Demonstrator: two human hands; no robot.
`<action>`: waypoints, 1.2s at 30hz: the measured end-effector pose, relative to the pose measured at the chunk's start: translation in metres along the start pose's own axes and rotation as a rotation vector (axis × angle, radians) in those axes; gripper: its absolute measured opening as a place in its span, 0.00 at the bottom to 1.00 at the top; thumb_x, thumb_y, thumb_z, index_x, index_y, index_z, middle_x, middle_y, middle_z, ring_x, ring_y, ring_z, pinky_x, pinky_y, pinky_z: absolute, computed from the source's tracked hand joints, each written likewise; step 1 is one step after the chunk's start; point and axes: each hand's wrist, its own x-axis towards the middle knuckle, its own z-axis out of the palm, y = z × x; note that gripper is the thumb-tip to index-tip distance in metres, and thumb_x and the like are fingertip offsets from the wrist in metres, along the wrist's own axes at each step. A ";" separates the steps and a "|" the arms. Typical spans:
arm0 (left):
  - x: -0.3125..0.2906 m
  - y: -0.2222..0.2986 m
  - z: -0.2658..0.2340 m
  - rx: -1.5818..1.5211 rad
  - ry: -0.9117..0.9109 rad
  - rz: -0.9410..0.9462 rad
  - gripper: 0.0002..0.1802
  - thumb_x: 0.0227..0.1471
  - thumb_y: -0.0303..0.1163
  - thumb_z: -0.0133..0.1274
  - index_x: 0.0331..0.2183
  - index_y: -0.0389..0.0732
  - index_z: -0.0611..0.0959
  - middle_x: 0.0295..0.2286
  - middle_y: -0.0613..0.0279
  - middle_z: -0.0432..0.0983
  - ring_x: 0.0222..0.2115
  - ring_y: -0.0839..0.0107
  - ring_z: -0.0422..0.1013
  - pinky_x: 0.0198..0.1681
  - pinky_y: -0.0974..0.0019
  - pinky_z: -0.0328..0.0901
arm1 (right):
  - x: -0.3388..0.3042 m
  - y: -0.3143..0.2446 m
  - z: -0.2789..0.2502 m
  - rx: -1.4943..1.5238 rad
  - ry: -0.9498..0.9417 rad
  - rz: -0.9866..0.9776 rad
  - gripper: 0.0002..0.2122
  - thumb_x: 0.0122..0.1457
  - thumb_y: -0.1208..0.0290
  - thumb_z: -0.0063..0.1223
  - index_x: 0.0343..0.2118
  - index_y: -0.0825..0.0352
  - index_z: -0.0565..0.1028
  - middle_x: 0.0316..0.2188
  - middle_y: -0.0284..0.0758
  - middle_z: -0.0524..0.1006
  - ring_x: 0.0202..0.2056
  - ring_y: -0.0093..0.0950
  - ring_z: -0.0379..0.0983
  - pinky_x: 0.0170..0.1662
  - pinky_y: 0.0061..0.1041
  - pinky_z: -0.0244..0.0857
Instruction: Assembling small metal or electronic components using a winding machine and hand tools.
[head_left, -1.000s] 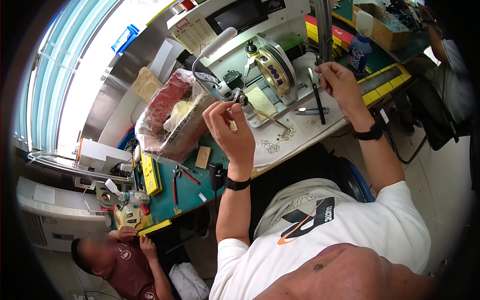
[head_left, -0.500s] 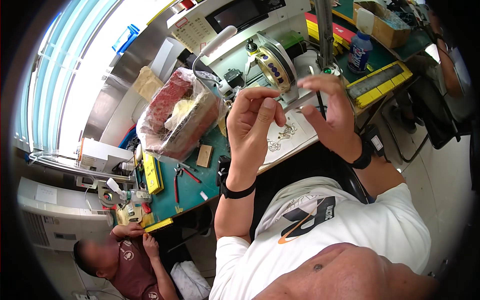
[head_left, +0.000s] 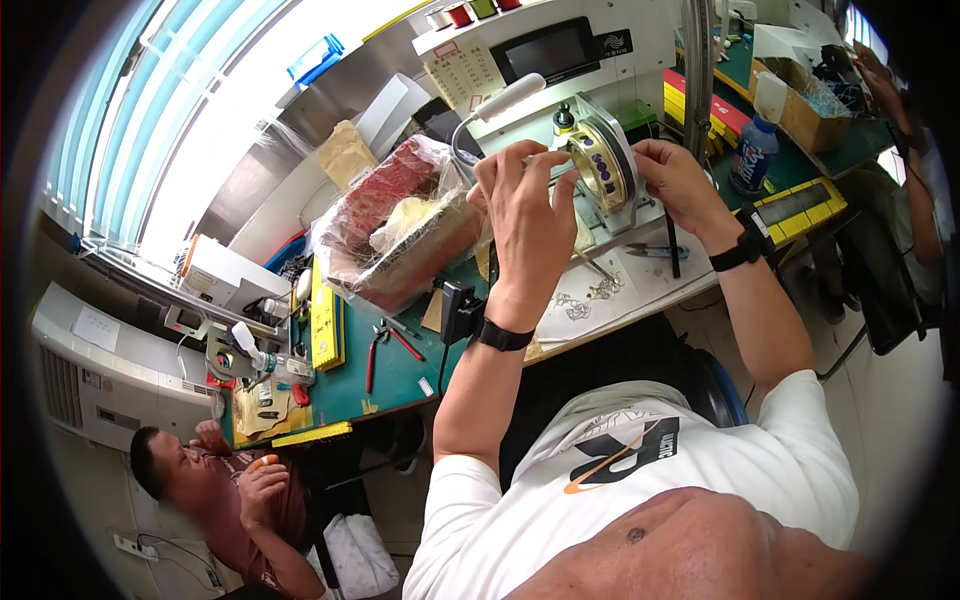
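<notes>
A gold-coloured wheel with dark markings stands upright on the bench machine ahead of me. My left hand is raised at the wheel's left, thumb and forefinger bent close together in a pinch and other fingers loosely curled; anything between the tips is too small to make out. On the other side, my right hand reaches to the wheel's rim with thumb and forefinger pressed together; what they grip is hidden. Below the hands, small silvery pieces lie in loose clusters on a white sheet, beside a slim pointed tool.
A plastic-lined red box stands left of my left hand. Over the wheel arches a bendable lamp. Red-handled pliers lie on the green bench. A blue bottle stands at right. A co-worker sits at left.
My right hand has gone from spread fingers in the air to a closed pinch at the wheel's rim. My left hand has turned and risen toward the wheel. The whole view has shifted.
</notes>
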 end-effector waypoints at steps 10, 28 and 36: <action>0.006 -0.009 0.052 0.079 -0.012 0.053 0.07 0.49 0.24 0.68 0.34 0.35 0.90 0.43 0.56 0.77 0.50 0.52 0.69 0.56 0.49 0.59 | 0.037 -0.022 0.001 -0.134 -0.376 0.099 0.10 0.67 0.75 0.71 0.49 0.68 0.88 0.43 0.29 0.89 0.41 0.17 0.85 0.48 0.23 0.80; -0.006 -0.038 -0.030 -1.263 -0.012 -0.421 0.06 0.78 0.29 0.54 0.46 0.37 0.77 0.37 0.60 0.83 0.33 0.75 0.73 0.39 0.66 0.71 | -0.052 -0.010 0.034 -1.121 0.556 -1.019 0.14 0.66 0.76 0.64 0.54 0.61 0.82 0.47 0.37 0.82 0.54 0.41 0.77 0.60 0.42 0.68; -0.018 -0.071 -0.042 0.010 -0.197 -0.053 0.08 0.65 0.29 0.67 0.40 0.35 0.85 0.34 0.56 0.79 0.29 0.62 0.73 0.36 0.56 0.69 | -0.102 0.030 0.076 -0.691 0.170 -0.742 0.08 0.71 0.73 0.64 0.48 0.70 0.82 0.41 0.40 0.81 0.36 0.33 0.81 0.42 0.30 0.77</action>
